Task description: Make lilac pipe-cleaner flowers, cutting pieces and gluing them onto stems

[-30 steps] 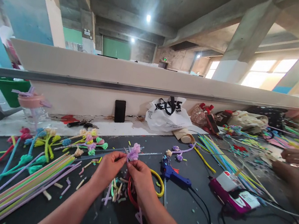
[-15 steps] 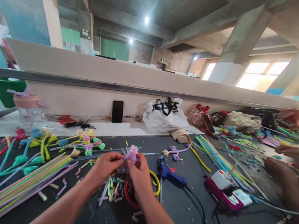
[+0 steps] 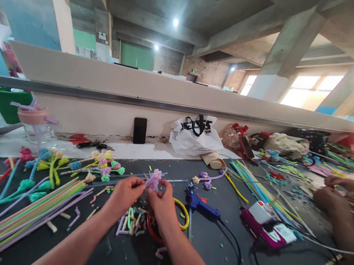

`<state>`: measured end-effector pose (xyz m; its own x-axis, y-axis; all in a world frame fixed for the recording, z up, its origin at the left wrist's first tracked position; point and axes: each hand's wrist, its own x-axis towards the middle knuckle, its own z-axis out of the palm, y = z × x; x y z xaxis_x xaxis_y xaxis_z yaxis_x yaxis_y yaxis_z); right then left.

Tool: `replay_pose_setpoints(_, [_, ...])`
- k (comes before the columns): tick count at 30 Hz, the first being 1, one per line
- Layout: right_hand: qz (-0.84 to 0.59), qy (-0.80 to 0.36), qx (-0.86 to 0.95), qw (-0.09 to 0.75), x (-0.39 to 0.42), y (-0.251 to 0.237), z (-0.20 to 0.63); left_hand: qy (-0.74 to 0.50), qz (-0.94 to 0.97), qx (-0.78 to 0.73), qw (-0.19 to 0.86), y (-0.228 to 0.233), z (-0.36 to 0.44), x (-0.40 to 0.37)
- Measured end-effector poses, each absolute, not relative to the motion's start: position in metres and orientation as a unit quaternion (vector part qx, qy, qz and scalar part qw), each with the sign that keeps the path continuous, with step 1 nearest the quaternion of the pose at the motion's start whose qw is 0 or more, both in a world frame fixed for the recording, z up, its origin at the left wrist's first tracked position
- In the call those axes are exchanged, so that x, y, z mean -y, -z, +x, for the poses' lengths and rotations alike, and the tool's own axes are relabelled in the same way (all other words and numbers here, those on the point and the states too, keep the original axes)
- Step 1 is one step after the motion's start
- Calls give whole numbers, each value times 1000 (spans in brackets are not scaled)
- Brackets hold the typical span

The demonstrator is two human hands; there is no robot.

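A small fluffy purple pipe-cleaner flower [image 3: 154, 179] is held up between my hands, over the dark table. My right hand [image 3: 164, 205] pinches it from the right with thumb and fingers. From the left, the closed fingertips of my left hand [image 3: 129, 192] grip its edge. Thin grey pointed tips, perhaps scissor blades, show beside the flower. Under my right hand are a red loop [image 3: 152, 229] and a yellow loop [image 3: 187, 216], like scissor handles; whether the hand holds them is hidden. Cut pipe-cleaner pieces [image 3: 131, 221] lie below my hands.
Long pipe cleaners [image 3: 33, 217] and finished flowers [image 3: 106, 166] lie left. To the right are a blue glue gun [image 3: 201, 205] with its cable and a purple power strip [image 3: 269, 228]. A phone [image 3: 139, 130] leans at the back. A co-worker's hands [image 3: 339, 195] work at far right.
The flower has shifted slightly left and down with my hands, and is turned a little. Both hands keep their pinch. The co-worker's hands have come closer together.
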<state>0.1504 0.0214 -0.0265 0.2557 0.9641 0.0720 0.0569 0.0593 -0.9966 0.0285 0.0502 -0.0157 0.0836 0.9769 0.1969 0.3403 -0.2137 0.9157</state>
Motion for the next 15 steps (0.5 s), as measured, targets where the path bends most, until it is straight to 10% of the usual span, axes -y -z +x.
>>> replay_pose_setpoints(10, [-623,-47,744,236,-3,15,156,-424,696,-505,283,16,24,-49])
replay_pose_setpoints(15, [-517,22,796,314,5,-5,162,-425,681,-481,353,13,23,-51])
